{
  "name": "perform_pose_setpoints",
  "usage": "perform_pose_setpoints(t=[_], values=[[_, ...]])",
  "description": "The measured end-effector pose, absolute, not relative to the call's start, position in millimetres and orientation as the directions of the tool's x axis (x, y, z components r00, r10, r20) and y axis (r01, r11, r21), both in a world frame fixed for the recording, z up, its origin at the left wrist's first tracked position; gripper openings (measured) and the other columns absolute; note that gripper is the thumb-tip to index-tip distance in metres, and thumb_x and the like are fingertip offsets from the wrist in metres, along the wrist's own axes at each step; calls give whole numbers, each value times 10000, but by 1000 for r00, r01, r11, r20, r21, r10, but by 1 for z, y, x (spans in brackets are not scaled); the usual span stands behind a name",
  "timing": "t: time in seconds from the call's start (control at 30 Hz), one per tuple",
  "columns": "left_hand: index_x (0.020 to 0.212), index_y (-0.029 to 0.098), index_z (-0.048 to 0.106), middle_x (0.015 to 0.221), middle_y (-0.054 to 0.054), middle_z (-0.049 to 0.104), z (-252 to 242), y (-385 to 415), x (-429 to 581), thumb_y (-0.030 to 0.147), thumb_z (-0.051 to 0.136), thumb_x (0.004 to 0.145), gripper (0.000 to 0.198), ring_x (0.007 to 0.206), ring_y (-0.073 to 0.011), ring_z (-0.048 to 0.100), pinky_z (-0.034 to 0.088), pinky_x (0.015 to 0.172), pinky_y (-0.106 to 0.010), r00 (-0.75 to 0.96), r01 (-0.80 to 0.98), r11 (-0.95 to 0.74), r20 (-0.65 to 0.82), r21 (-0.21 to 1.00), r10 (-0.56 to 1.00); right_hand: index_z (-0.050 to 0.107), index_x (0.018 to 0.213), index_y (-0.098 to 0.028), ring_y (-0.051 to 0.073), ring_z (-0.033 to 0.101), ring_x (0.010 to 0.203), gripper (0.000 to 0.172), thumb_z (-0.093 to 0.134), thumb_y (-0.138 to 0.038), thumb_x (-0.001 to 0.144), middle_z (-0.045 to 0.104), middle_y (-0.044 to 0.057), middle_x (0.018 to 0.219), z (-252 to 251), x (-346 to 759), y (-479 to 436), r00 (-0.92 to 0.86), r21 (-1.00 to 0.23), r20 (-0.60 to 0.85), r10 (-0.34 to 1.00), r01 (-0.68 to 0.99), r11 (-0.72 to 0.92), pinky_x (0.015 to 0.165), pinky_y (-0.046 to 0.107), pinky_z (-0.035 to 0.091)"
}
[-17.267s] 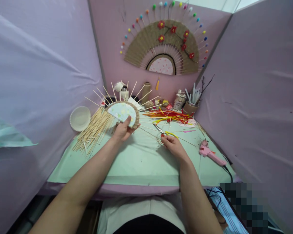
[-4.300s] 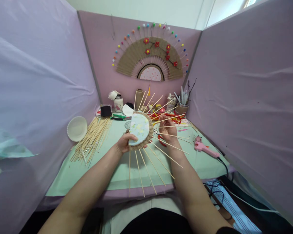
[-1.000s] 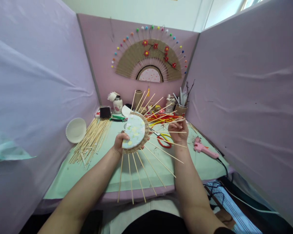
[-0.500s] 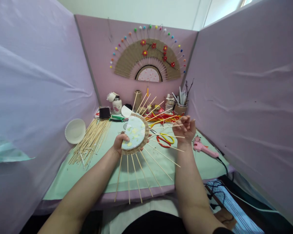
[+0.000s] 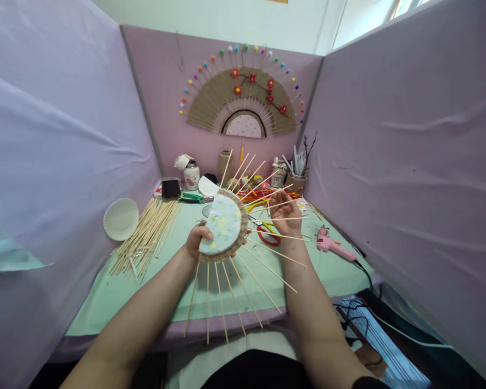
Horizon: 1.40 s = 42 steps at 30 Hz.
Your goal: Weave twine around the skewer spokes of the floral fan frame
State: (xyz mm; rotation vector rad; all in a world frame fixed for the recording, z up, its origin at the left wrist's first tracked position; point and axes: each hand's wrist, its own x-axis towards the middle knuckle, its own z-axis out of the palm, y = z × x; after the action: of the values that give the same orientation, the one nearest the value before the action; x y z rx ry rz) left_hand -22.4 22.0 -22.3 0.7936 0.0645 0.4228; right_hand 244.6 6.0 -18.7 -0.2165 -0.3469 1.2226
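My left hand is closed on a half-round fan piece, thumb on its front and fingers behind. Pale blue fabric with yellow flowers covers the piece, and brown twine edges its curve. Thin wooden sticks radiate from that curve, up, right and down. Beyond the right-hand sticks is my right hand, palm up with loosely curled fingers apart and nothing seen in them. Some sticks cross in front of it; whether it touches any I cannot tell. Red-and-yellow scissors lie on the table just left of that wrist.
Loose sticks lie at left beside a white dish. A pink glue gun with a cord rests at right. Green-handled pliers, a twine spool and jars stand behind. A finished fan hangs on the back panel.
My right hand has moved left, nearer the fan piece, and its palm has turned upward. The fan piece stays in my left hand, its sticks slightly turned. The whole view has shifted a little.
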Motion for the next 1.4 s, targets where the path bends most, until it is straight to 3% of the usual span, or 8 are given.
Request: perform_pose_setpoints(t=[0.3,0.57,0.97,1.23,1.4], values=[[1386,88,442,1260,-238,613,-16,19,-22,153,526,509,883,1110,-438,597,552,750,-532,903,-354,591,102,725,416,694,804,-188,124,718,826,140,562,-180,850,761,2,795,-21,250,5,284,-284,196,939,-900,331,733,261,597],[1389,140,437,1226,-186,648,-17,26,-21,143,521,531,862,1103,-399,614,507,866,-580,795,-499,529,119,687,595,685,820,-213,38,593,573,122,587,-286,827,740,-50,817,-24,261,0,335,-102,386,860,-910,401,591,200,524],[1385,128,440,1214,-190,653,-19,27,-20,138,516,539,849,1107,-399,612,496,878,-592,806,-472,542,90,695,585,669,885,-232,46,607,609,160,552,-335,848,735,-58,873,-19,261,-9,356,-13,413,838,-918,397,614,221,514],[1391,121,430,1202,-192,658,-18,26,-20,136,519,546,850,1117,-400,606,489,888,-597,809,-453,546,68,704,584,685,898,-253,29,529,488,178,554,-365,854,750,-63,923,-19,263,-12,349,-16,471,810,-915,403,558,217,501],[1388,126,434,1201,-189,659,-18,26,-20,133,524,539,854,1113,-404,607,493,883,-598,814,-455,549,77,701,575,702,908,-281,40,562,550,175,553,-350,849,749,-56,997,-21,265,-7,344,-132,406,846,-894,427,571,218,506]])
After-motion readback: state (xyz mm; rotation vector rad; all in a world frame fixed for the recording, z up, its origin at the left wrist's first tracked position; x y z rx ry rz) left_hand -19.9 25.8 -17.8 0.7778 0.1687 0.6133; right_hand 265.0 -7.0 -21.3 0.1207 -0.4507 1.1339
